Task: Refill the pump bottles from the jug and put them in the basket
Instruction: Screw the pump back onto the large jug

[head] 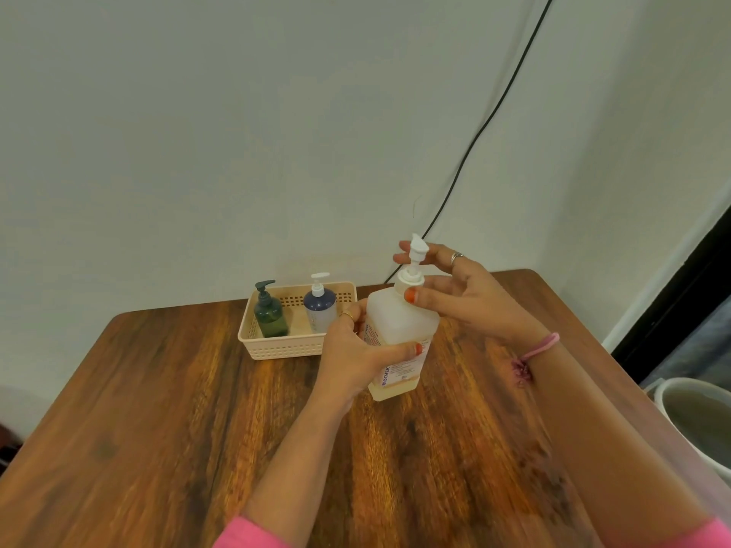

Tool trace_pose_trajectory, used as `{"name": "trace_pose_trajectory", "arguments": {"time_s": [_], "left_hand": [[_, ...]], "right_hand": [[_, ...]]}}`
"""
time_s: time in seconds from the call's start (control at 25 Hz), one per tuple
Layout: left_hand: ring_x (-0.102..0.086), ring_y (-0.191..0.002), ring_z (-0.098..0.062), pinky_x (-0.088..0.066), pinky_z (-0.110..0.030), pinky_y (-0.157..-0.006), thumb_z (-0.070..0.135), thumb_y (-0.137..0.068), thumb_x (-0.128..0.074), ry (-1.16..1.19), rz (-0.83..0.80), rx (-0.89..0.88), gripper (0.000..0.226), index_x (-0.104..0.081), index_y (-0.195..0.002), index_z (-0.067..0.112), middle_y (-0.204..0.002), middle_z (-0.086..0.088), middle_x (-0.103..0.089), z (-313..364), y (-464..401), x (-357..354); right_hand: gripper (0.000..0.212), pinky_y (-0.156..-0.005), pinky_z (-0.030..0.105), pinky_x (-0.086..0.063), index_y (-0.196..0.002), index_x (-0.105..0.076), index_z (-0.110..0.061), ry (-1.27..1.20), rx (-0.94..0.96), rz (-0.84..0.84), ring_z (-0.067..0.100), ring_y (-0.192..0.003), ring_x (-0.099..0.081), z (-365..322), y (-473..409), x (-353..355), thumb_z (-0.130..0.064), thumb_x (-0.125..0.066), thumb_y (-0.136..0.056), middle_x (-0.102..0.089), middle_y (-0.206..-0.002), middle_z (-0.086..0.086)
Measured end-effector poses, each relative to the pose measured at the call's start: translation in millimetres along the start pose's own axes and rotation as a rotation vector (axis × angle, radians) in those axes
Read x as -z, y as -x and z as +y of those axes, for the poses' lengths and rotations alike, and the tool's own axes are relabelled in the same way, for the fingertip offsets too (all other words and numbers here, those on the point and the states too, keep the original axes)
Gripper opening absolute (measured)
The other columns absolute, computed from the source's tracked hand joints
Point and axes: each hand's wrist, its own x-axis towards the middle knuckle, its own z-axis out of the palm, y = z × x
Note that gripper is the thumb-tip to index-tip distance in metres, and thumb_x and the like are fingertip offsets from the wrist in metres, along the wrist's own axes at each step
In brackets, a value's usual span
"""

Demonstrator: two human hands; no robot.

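Note:
A large translucent white pump bottle [397, 322] with a printed label and a little yellowish liquid at its base stands on the wooden table [158, 409]. My left hand [356, 350] wraps around its body. My right hand [455, 294] grips the white pump collar [409, 278], fingers curled behind the pump head. A beige perforated basket [285, 346] sits just left of and behind the bottle. Inside it stand a dark green pump bottle [270, 312] and a blue-grey pump bottle [319, 306]. No jug is in view.
The table meets a pale wall at its far edge. A black cable [494, 112] runs down the wall behind the table. A white bucket [696, 417] stands beside the table's right edge.

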Motion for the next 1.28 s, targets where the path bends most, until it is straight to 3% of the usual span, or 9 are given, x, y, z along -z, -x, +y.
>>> {"name": "trace_pose_trajectory", "arguments": {"time_s": [0.12,0.28,0.48,0.6,0.72,0.92,1.04,1.16,1.28], "left_hand": [[-0.056,-0.083,0.020,-0.048,-0.006,-0.057,0.029,-0.044,-0.094,0.008,0.009,0.002,0.070,-0.054,-0.099,0.044,-0.097,0.023,-0.061,0.3,-0.9,-0.2],[-0.057,-0.084,0.018,-0.048,-0.006,-0.057,0.027,-0.044,-0.094,0.016,0.014,-0.001,0.070,-0.055,-0.100,0.043,-0.095,0.022,-0.063,0.4,-2.0,-0.3],[-0.055,-0.085,0.019,-0.047,-0.005,-0.057,0.036,-0.040,-0.093,0.008,0.007,0.002,0.084,-0.054,-0.115,0.036,-0.103,0.020,-0.062,0.7,-1.6,0.0],[-0.055,-0.084,0.020,-0.047,-0.005,-0.055,0.034,-0.042,-0.093,-0.001,0.010,0.007,0.081,-0.052,-0.112,0.040,-0.102,0.022,-0.060,0.4,-2.2,-0.9],[-0.057,-0.086,0.014,-0.046,-0.005,-0.054,0.033,-0.045,-0.094,-0.035,0.018,0.012,0.081,-0.051,-0.114,0.040,-0.102,0.022,-0.059,0.1,-2.6,-2.0],[-0.057,-0.086,0.015,-0.049,-0.008,-0.058,0.029,-0.045,-0.094,-0.006,-0.005,0.013,0.081,-0.056,-0.117,0.031,-0.103,0.016,-0.063,-1.1,-1.8,-1.6],[-0.059,-0.087,0.013,-0.051,-0.010,-0.060,0.028,-0.044,-0.094,0.016,-0.008,0.014,0.078,-0.056,-0.111,0.038,-0.104,0.017,-0.063,-0.6,-1.8,-2.8],[-0.060,-0.091,0.007,-0.053,-0.013,-0.063,0.032,-0.042,-0.094,0.020,-0.010,0.008,0.079,-0.057,-0.112,0.038,-0.108,0.014,-0.063,0.9,-1.1,-4.5],[-0.057,-0.088,0.015,-0.049,-0.008,-0.060,0.030,-0.044,-0.094,0.015,-0.016,-0.006,0.076,-0.056,-0.109,0.039,-0.106,0.015,-0.062,1.7,-0.3,-4.6]], "right_hand": [[0.042,-0.087,0.041,-0.057,-0.117,-0.062,-0.015,0.039,0.027,0.048,0.021,-0.107,-0.067,1.8,-1.0,-2.4,-0.019,-0.075,-0.077,-0.068,-0.119,0.003],[0.063,-0.078,0.046,-0.059,-0.108,-0.056,-0.006,0.059,-0.016,0.212,0.029,-0.094,-0.071,6.7,-5.3,-8.6,-0.031,-0.085,-0.058,-0.071,-0.103,0.010],[0.049,-0.082,0.029,-0.056,-0.125,-0.057,-0.018,-0.043,-0.026,-0.008,0.017,-0.111,-0.065,0.4,-4.9,0.2,-0.020,-0.073,-0.079,-0.069,-0.119,-0.005],[0.037,-0.086,0.037,-0.057,-0.109,-0.065,-0.015,0.000,0.007,0.060,0.021,-0.106,-0.067,1.1,-5.7,-3.9,-0.021,-0.076,-0.074,-0.072,-0.111,0.005],[0.041,-0.083,0.047,-0.058,-0.092,-0.058,-0.016,0.041,0.013,0.178,0.028,-0.096,-0.070,4.0,-8.7,-8.4,-0.028,-0.084,-0.062,-0.071,-0.099,0.010],[0.050,-0.092,0.038,-0.054,-0.119,-0.060,-0.022,-0.002,-0.049,-0.024,0.018,-0.112,-0.064,2.0,-7.4,3.5,-0.027,-0.080,-0.072,-0.068,-0.119,0.003],[0.040,-0.091,0.041,-0.055,-0.111,-0.066,-0.020,0.039,-0.023,-0.003,0.021,-0.107,-0.067,1.3,-6.3,4.1,-0.018,-0.080,-0.074,-0.071,-0.112,0.006],[0.045,-0.081,0.042,-0.058,-0.099,-0.063,-0.022,0.122,0.011,0.197,0.023,-0.092,-0.070,3.8,-8.7,-8.2,-0.033,-0.087,-0.063,-0.071,-0.099,0.008],[0.053,-0.082,0.040,-0.058,-0.104,-0.062,-0.024,0.110,-0.035,0.109,0.018,-0.096,-0.069,3.8,-8.0,-1.4,-0.044,-0.085,-0.062,-0.071,-0.101,0.001]]}}
